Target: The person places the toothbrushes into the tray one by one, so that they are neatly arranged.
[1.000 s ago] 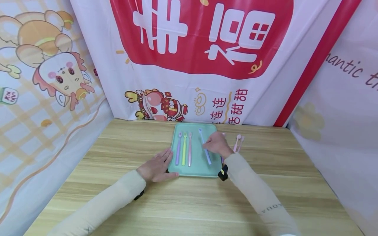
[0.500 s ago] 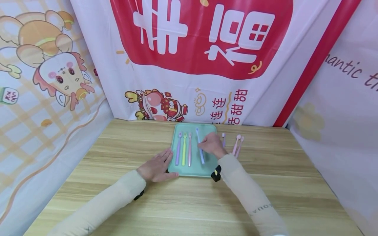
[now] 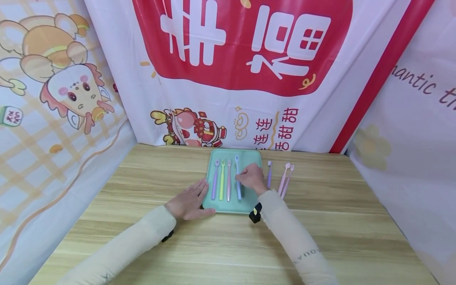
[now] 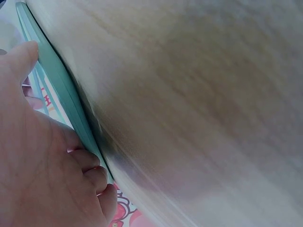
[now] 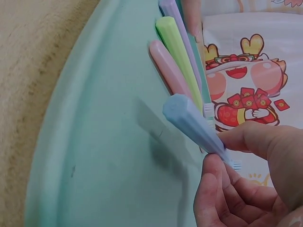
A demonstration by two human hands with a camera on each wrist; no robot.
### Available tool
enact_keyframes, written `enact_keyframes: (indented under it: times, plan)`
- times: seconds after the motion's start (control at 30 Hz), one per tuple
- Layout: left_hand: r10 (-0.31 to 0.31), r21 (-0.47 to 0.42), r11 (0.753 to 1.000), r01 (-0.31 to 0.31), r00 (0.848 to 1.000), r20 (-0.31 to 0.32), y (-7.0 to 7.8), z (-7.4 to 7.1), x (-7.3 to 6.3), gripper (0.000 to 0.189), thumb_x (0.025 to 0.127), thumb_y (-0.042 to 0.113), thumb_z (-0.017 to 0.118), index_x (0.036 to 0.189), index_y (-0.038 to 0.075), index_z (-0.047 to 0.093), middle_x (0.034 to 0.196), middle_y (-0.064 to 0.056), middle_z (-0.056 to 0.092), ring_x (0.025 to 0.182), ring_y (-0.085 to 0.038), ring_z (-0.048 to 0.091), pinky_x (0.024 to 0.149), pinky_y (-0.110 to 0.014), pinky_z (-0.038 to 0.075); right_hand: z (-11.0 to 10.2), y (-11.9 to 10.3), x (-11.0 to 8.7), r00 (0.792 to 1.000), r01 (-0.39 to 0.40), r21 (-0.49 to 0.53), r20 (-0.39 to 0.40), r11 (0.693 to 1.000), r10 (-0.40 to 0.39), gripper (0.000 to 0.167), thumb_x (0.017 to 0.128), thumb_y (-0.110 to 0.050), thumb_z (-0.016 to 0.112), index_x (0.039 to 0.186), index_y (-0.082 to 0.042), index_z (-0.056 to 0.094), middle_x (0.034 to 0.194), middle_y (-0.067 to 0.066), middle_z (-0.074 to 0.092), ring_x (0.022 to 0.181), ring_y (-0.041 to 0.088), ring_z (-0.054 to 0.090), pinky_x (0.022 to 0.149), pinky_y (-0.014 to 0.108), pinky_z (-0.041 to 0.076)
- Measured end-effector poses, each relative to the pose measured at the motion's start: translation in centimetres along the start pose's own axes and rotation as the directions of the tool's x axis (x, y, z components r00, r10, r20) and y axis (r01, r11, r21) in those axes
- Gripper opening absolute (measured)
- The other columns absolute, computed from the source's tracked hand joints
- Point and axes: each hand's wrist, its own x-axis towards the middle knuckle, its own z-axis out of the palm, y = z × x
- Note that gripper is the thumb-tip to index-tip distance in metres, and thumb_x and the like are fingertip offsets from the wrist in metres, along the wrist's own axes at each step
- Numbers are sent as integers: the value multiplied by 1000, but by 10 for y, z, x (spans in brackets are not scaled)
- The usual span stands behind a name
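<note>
My right hand [image 3: 251, 176] pinches a blue toothbrush [image 5: 191, 123] between thumb and fingers, close over the green tray [image 3: 249, 206]; its shadow falls on the tray in the right wrist view. Left of it on the tray lie a purple toothbrush [image 3: 215, 180], a yellow-green toothbrush [image 3: 222, 180] and a pink toothbrush [image 3: 229, 181], side by side with heads toward the back. At the tray's front left corner rests my left hand [image 3: 190, 201], fingers straight along the left edge and thumb at the front edge.
Right of the tray on the wooden table [image 3: 199, 253] lie another purple toothbrush [image 3: 269, 174] and two pink toothbrushes, one a light pink toothbrush [image 3: 284, 178]. Printed cloth [image 3: 228, 87] hangs behind the table and along both sides.
My right hand has moved left with the blue toothbrush, which has swung from slanted to nearly parallel with the row. The toothbrushes right of the tray show more fully. My left hand stays put.
</note>
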Motion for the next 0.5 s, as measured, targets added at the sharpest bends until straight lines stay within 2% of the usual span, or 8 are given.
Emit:
enact_keyframes:
  times: [0.23,0.5]
  plan:
    - [-5,1,1000,5,1000,-7,0,1,1,104,101,75,43,168,0,17,178,-18,10,167,-34,11,135,-51,20,10,2,7,1000,-14,16,-15,1000,14,17,87,-21,83,74,-13,76,73,3,75,62,12,63,52,23,47]
    - [-6,7,1000,6,1000,-7,0,2,1,104,101,75,42,168,1,17,178,-18,10,167,-34,11,135,-50,21,20,5,8,999,-31,-12,-31,999,31,16,88,-23,82,78,-13,77,77,3,76,65,14,63,53,23,46]
